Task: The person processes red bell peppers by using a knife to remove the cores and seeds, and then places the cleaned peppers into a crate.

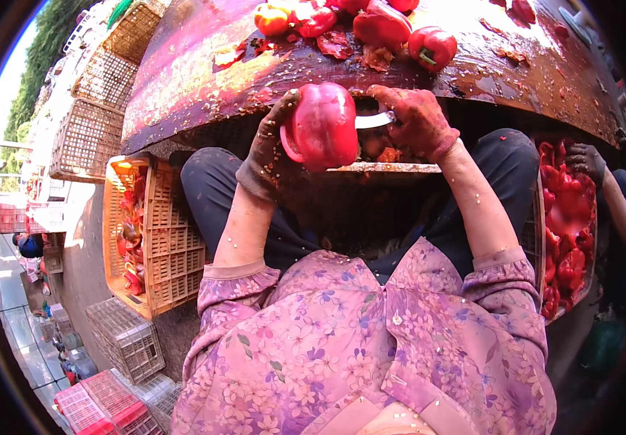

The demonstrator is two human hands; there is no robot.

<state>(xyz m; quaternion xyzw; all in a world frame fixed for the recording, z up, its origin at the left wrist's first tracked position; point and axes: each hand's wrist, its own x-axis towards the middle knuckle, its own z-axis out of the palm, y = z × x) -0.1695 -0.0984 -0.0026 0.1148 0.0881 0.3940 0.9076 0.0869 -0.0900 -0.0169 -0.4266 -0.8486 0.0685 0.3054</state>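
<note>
My gloved left hand (pixel 271 149) grips a large red bell pepper (pixel 326 128) from its left side, above my lap and by the table's near edge. In my right hand (pixel 419 119), which looks stained red, is a small knife with a short curved blade (pixel 375 120). The blade meets the pepper's right side; whether its tip is inside is hidden. Behind and below the knife, pepper scraps (pixel 388 155) lie in a container whose pale near rim (pixel 383 167) shows between my knees.
Several red peppers (pixel 382 26) and torn scraps lie on the wet, seed-strewn table (pixel 193 92). An orange crate (pixel 174 239) of pepper pieces stands left. At right, a co-worker's gloved hand (pixel 586 162) touches a crate heaped with cut red peppers (pixel 568 261). Stacked crates (pixel 87 138) stand farther left.
</note>
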